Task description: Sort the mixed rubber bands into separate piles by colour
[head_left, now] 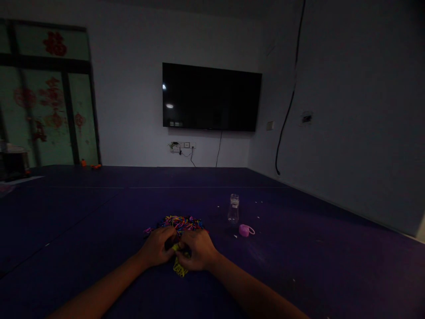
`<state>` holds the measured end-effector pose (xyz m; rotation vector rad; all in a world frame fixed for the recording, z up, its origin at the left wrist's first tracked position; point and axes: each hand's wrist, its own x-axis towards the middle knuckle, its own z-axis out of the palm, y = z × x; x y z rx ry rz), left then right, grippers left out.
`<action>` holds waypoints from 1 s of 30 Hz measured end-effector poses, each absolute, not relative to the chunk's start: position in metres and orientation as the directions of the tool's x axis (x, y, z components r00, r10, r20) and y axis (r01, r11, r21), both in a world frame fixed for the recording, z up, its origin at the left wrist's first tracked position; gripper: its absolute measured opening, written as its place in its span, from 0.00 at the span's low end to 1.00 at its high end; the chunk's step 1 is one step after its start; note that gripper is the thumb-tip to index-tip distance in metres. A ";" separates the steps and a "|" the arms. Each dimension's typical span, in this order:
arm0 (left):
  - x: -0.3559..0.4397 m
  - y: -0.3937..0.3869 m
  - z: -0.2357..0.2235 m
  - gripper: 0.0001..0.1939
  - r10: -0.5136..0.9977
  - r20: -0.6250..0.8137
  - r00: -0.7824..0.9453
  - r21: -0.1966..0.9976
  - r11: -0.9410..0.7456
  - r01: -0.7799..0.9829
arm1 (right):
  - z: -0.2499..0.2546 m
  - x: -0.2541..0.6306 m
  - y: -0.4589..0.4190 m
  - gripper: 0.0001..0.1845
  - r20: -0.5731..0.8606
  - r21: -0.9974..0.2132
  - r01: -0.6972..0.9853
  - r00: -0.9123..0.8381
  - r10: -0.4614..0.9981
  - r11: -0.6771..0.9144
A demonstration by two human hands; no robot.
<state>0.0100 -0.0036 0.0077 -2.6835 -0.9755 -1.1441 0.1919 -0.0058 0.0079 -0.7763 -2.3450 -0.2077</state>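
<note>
- The left hand [158, 246] rests on the purple mat [83, 248], fingers curled and pinching a small yellow band [175, 247] at its 3 o'clock.
- The yellow chain [179, 267] hangs out under both hands, at 5 o'clock from the left one.
- The right hand [199, 250] presses against the left, fingertips pinched on the same band at its 9 o'clock.
- A pile of coloured bands [181, 222] lies just beyond the knuckles, at 12 o'clock.
- A clear bottle [233, 208] and a pink lid [245, 230] sit at 2 o'clock.
</note>
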 end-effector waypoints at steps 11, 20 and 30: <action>0.007 0.006 0.003 0.21 0.567 0.665 0.486 0.251 -0.783 0.569 | 0.013 0.196 -0.009 0.16 0.631 -0.151 0.496 -0.618 0.469 0.855; 0.009 0.004 0.003 0.14 0.626 0.654 0.424 0.338 -0.744 0.577 | 0.005 0.186 -0.008 0.11 0.560 -0.170 0.413 -0.707 0.432 0.895; 0.011 0.002 0.006 0.13 0.575 0.674 0.463 0.287 -0.782 0.553 | 0.000 0.184 -0.006 0.08 0.561 -0.152 0.502 -0.665 0.492 0.852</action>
